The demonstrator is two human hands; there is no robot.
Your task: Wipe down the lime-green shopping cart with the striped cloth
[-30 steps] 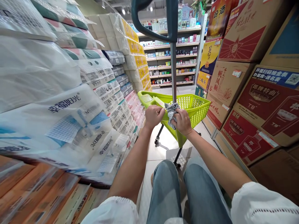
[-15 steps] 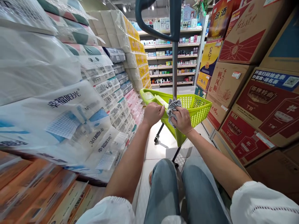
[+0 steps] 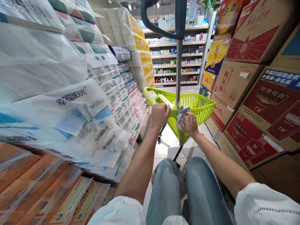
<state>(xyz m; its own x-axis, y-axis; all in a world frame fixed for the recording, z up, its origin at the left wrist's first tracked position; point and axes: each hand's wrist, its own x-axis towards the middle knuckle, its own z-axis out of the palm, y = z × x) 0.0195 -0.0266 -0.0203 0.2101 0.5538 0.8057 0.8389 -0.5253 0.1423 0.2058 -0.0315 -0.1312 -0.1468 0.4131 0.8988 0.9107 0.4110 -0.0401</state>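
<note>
In front of my knees stands a lime-green plastic shopping basket cart [image 3: 202,117] with dark legs on casters. A grey metal post with a dark loop handle [image 3: 161,33] rises from it. My left hand [image 3: 160,115] is closed around the near left rim of the basket. Bunched in my right hand [image 3: 191,124] is a grey-and-white striped cloth [image 3: 181,117], pressed against the outer near side of the basket just below the rim, beside the post. My right fingertips are partly hidden by the cloth.
Stacked tissue packs [image 3: 70,100] line the left side, with orange packs [image 3: 35,187] at lower left. Cartons [image 3: 264,97] are piled along the right. Shelves of small goods [image 3: 175,53] stand at the aisle's far end. Pale floor tiles [image 3: 164,150] lie under the cart.
The view has shifted slightly, so most things appear further right. My right hand and the cloth have slid a little down the basket's near side. My left hand keeps its grip.
</note>
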